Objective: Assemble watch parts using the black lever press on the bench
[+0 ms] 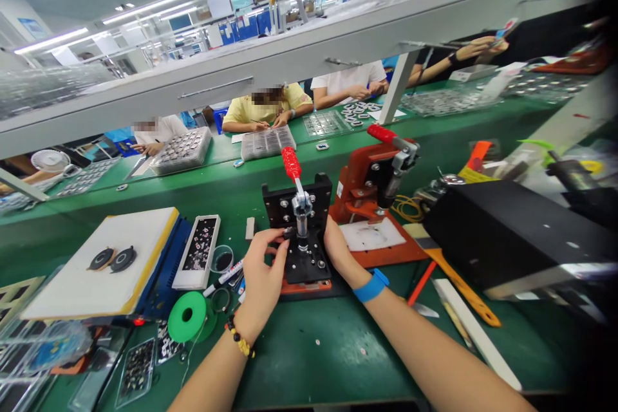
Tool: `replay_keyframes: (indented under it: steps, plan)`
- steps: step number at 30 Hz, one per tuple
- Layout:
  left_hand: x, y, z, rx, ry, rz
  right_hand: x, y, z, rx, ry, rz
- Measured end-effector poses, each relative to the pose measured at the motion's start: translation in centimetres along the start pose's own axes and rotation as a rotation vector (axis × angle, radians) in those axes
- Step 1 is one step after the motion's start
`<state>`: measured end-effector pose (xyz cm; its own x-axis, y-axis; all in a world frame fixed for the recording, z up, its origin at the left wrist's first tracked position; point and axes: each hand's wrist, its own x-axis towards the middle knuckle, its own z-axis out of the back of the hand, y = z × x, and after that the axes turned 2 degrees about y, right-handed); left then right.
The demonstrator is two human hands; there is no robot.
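In front of me stands a black press fixture (309, 264) with a toggle clamp whose red handle (291, 163) points up. My left hand (263, 273) is at the fixture's left side, thumb and fingers brought together around a small dark piece (288, 232) too small to name. A beaded bracelet circles that wrist. Against the fixture's right side lies my right hand (340, 251), its fingers hidden behind the black frame. That wrist wears a blue band (371, 285). Behind it to the right is an orange press (360, 183), also with a red handle.
At left, a white-topped box (103, 270) carries two round black parts (112, 259). Nearby are a tray of small parts (197, 251) and a green spool (187, 317). A brush (463, 283) and black box (512, 232) lie right. Several co-workers sit across the bench.
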<state>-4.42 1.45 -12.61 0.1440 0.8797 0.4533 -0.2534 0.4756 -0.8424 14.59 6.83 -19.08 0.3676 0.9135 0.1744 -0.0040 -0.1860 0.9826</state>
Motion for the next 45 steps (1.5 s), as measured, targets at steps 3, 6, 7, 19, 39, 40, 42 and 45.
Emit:
replay_keyframes:
  steps: [3,6,7,19,39,40,42,45]
  plan:
    - [0.02,-0.08,0.01,0.014,-0.018,0.003,0.02,-0.07,0.00,-0.001,-0.007,-0.012]
    - [0.11,-0.08,0.10,0.049,-0.058,0.029,0.04,-0.11,0.03,-0.002,-0.008,-0.023]
    - [0.15,-0.06,0.13,0.057,-0.066,0.018,0.05,-0.08,0.04,-0.002,-0.008,-0.024]
    - [-0.20,0.19,-0.29,0.054,-0.061,-0.031,-0.07,0.26,-0.14,-0.006,-0.034,-0.024]
    - [0.23,-0.20,0.12,-0.023,-0.101,0.092,-0.09,-0.11,-0.04,-0.018,-0.028,0.032]
    - [0.25,-0.14,0.13,-0.025,-0.099,0.101,-0.10,-0.11,-0.04,-0.018,-0.029,0.031]
    - [0.28,-0.03,0.13,-0.026,-0.082,0.115,-0.11,-0.07,-0.01,-0.017,-0.029,0.030]
    - [0.31,0.06,0.13,-0.023,-0.048,0.125,-0.13,0.04,0.05,-0.005,-0.024,0.035]
